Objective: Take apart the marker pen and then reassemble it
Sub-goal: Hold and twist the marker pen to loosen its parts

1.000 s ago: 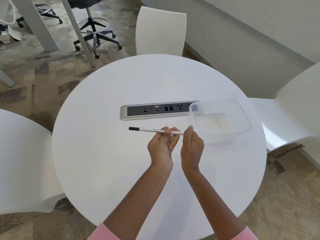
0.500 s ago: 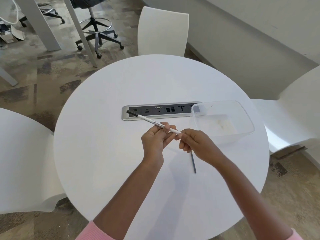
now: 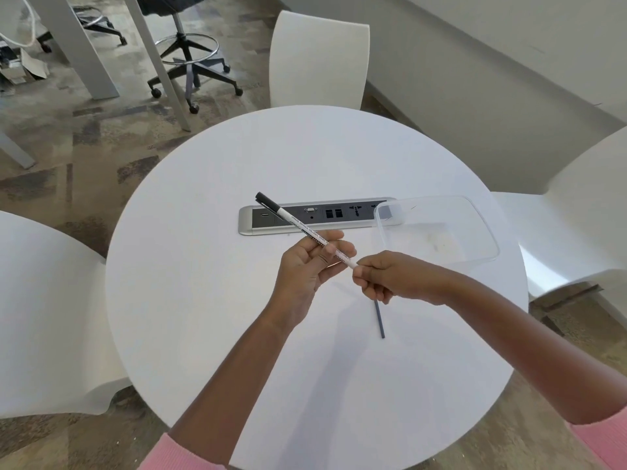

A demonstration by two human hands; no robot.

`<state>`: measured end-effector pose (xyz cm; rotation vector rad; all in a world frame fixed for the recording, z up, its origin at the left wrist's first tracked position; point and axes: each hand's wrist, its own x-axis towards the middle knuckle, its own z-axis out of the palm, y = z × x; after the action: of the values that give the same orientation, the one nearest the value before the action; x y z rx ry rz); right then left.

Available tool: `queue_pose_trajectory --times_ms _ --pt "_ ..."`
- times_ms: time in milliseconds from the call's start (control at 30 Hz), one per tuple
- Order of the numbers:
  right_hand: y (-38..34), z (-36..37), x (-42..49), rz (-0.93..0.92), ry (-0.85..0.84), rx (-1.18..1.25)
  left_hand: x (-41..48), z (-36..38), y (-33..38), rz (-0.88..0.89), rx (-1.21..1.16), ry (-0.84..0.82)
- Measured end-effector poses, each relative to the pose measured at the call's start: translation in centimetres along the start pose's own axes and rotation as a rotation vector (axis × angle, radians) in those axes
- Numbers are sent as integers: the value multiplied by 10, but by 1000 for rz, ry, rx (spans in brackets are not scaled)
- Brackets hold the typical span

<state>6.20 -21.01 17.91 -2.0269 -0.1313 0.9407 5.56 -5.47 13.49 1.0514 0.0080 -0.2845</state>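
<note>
A thin white marker pen (image 3: 298,225) with a black cap at its far left end is held slantwise above the round white table (image 3: 210,300). My left hand (image 3: 305,266) grips the pen's barrel near the middle. My right hand (image 3: 383,276) is closed around the barrel's near end. A thin dark grey rod (image 3: 379,318), the ink core, sticks out below my right hand and points down towards the table; whether that hand grips it or it lies on the table, I cannot tell.
A clear plastic container (image 3: 475,212) stands on the table at the right, overlapping a silver power-socket strip (image 3: 325,213). White chairs (image 3: 319,59) surround the table. A black office stool (image 3: 190,59) stands on the carpet beyond.
The pen tilted from level to slanting, cap end now farther away. My right hand swung over to the barrel's near end, and the dark grey rod came into view below it.
</note>
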Motion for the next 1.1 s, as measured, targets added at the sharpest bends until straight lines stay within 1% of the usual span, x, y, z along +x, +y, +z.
queue_pose_trajectory --times_ms 100,200,300,467,567,633,667,733,767,833,900,933,1000,1100 --pt "4 6 6 -31 183 -208 -3 5 -3 57 -9 97" --pt "7 14 11 -129 410 -431 -5 13 -9 77 -86 215" --pt "14 23 15 -221 587 -561 -4 21 -11 81 -163 311" --pt "24 30 22 -268 694 -648 -3 31 -12 61 -253 440" --pt "23 33 22 -275 726 -802 -2 35 -14 22 -344 507" --pt "27 34 22 -330 811 -886 -2 36 -15 -4 -384 540" --pt "29 35 24 -376 851 -891 -2 36 -15 -12 -382 545" --pt "32 35 26 -381 784 -723 -2 34 -15 -23 -363 544" --pt "34 34 26 -315 707 -560 -2 33 -15 -30 -355 543" --pt "35 33 24 -174 512 -127 -2 31 -15 -42 -346 535" --pt "30 31 23 -74 412 333 -2 30 -15 -49 -344 520" --pt "29 31 21 -29 372 503 -3 30 -15 -53 -344 514" --pt "26 33 20 47 328 700 -3 30 -15 -62 -353 504" --pt "23 37 19 88 327 854 -4 31 -14 -65 -358 498"
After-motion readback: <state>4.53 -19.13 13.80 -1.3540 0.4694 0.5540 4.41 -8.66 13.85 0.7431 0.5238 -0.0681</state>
